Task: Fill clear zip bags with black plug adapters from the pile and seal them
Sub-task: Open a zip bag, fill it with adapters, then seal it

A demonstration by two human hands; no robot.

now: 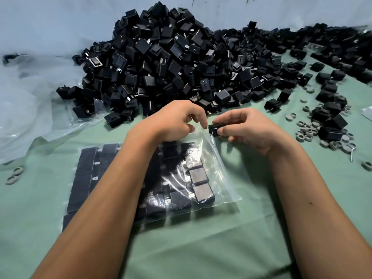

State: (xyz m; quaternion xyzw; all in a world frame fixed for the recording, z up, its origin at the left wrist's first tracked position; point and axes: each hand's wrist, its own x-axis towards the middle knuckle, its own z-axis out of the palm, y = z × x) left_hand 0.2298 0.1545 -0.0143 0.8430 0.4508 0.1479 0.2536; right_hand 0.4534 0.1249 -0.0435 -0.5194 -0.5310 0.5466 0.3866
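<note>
My right hand (244,128) grips one black plug adapter (215,128) at the clear zip bag's (216,168) mouth, which my left hand (177,121) pinches.

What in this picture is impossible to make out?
Head view:
- Clear zip bag: the left forearm covers its middle rows; no full count.
- Bag mouth: the left hand hides it.
- Adapter in the right hand: fingers hide most.
- Pile, far right: blurred.
</note>
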